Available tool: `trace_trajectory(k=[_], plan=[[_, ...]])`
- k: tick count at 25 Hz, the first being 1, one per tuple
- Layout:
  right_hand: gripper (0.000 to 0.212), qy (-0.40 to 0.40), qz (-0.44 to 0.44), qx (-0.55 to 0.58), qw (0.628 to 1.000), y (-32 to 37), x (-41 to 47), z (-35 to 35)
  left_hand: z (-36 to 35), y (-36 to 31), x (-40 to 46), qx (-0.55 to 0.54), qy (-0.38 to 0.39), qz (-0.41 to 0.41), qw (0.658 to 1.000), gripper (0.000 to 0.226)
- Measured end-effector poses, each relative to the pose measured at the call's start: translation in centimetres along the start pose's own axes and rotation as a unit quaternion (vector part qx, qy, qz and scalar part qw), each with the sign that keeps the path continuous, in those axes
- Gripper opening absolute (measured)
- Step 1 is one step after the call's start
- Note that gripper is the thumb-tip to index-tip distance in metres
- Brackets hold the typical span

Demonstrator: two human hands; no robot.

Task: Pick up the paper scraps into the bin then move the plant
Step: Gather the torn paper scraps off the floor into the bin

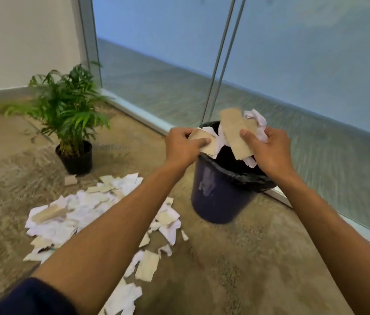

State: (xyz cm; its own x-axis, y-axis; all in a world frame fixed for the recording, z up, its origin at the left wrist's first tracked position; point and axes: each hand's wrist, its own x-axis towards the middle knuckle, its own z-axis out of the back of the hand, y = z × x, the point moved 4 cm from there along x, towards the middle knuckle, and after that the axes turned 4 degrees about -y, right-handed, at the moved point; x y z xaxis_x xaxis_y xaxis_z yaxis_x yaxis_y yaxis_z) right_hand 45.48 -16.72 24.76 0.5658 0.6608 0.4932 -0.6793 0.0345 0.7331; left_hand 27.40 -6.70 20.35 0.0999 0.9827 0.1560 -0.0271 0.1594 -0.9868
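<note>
- Left hand (180, 145) and right hand (270, 148) each pinch tan and white torn paper scraps (236, 133) above the dark blue plastic bin (220, 196).
- Risk: an off-centre release would likely drop scraps past the rim onto the beige carpet (236, 258).

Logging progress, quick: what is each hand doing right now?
Left hand: grips tan and white paper scraps over the bin.
Right hand: grips a bigger bunch of scraps over it.
</note>
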Motion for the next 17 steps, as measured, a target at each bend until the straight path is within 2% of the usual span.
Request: trace_trajectory(k=[3,5,8,10,12,14,17], plan=[[0.028,0.004,-0.018,-0.044,0.999,-2.1,2.6,1.0,-5.2,-1.0,1.2,0.058,0.007,-0.003,0.998,0.016],[0.027,0.029,-0.026,-0.097,0.995,-3.5,3.4,0.7,-7.3,-0.8,1.6,0.099,0.049,0.003,0.994,0.024],[0.053,0.042,-0.047,-0.199,0.978,-5.0,3.0,-0.1,-7.9,-0.3,1.8,0.151,0.087,-0.023,0.984,0.033],[0.057,-0.007,0.001,-0.242,0.97,-4.5,1.7,-0.5,-6.6,0.1,1.5,0.177,0.079,-0.069,0.979,0.033],[0.049,-0.023,0.092,-0.207,0.974,-3.0,-0.2,-1.6,-3.9,1.1,0.6,0.18,0.064,-0.1,0.976,0.036],[0.037,0.012,0.17,-0.136,0.976,-1.5,-2.4,-3.1,-0.4,2.5,-0.7,0.178,0.049,-0.115,0.976,0.027],[0.026,0.102,0.248,-0.09,0.959,-0.3,-6.6,-6.8,6.2,6.4,-3.8,0.228,0.044,-0.088,0.969,0.017]])
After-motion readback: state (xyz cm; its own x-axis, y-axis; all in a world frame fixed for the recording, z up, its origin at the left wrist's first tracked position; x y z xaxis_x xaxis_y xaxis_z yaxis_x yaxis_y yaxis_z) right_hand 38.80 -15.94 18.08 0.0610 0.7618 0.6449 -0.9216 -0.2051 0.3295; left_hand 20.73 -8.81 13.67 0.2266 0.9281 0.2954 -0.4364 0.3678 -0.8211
